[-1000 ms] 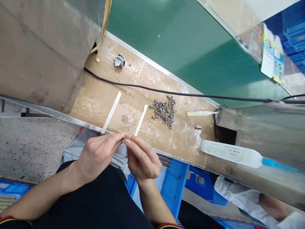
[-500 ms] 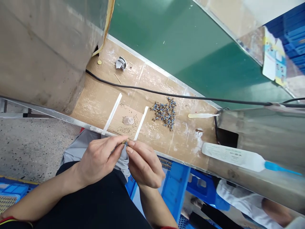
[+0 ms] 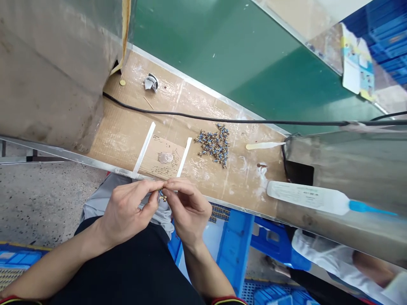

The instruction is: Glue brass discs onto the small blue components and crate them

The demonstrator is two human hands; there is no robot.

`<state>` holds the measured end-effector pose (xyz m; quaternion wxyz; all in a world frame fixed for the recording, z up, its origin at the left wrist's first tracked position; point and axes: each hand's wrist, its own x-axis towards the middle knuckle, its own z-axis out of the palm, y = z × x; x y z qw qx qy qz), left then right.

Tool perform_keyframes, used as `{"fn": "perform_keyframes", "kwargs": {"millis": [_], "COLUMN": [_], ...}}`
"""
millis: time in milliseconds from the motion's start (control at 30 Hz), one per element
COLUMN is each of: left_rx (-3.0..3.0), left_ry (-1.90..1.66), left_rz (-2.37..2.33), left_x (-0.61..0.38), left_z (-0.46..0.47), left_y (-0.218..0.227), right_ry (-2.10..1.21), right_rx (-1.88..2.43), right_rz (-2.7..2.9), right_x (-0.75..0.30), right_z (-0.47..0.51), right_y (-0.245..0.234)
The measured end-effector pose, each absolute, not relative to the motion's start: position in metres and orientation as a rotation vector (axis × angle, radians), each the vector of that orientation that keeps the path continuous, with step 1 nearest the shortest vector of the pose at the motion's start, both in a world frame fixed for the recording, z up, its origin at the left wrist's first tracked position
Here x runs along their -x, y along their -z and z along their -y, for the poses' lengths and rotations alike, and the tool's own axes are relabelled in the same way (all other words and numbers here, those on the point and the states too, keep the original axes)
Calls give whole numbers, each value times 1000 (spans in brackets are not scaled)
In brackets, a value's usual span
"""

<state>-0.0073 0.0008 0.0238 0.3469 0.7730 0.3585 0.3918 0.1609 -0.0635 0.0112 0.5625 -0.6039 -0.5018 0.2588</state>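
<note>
My left hand [image 3: 132, 207] and my right hand [image 3: 188, 207] meet just in front of the bench edge, fingertips touching. Between them is a small blue-and-brass part [image 3: 162, 196], partly covered by the fingers. The left thumb and forefinger pinch it from one side, and the right fingertips close on it from the other. Just beyond, a cardboard square [image 3: 148, 162] lies between two white tape strips. On it sit a clear glossy blob [image 3: 165, 157] and many tiny dark pieces. A pile of similar blue-and-brass parts [image 3: 213, 145] lies to the right.
A black cable [image 3: 197, 117] crosses the bench. To the right are a white bottle with a blue nozzle [image 3: 308, 198] and a pale flat stick [image 3: 265, 145]. Metal boxes [image 3: 54, 76] flank the bench, with a green panel [image 3: 203, 55] behind. Another person's sleeve [image 3: 330, 250] shows lower right.
My right hand has turned, its fingers rising over the left fingertips. More of the small part shows below the fingers. The whole view has shifted slightly.
</note>
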Motion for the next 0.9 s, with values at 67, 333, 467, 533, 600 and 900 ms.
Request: {"fn": "perform_keyframes", "kwargs": {"millis": [67, 333, 467, 533, 600, 900], "left_rx": [-1998, -1725, -1389, -1328, -1330, -1454], "left_ry": [-1005, -860, -752, -735, -701, -656], "left_rz": [-938, -970, -947, -943, -925, -884], "left_x": [7, 7, 6, 5, 4, -4], "left_z": [0, 1, -2, -3, -2, 3], "left_y": [-25, -17, -13, -14, -16, -29], "right_ry": [-630, -728, -614, -523, -486, -499], "right_rx": [1431, 1445, 1434, 1390, 1334, 1337], "right_rz": [1165, 1086, 1155, 1236, 1285, 1106], "right_x": [-161, -163, -166, -166, -167, -168], "right_z": [65, 64, 67, 69, 71, 80], "right_y": [-11, -3, 5, 7, 8, 10]}}
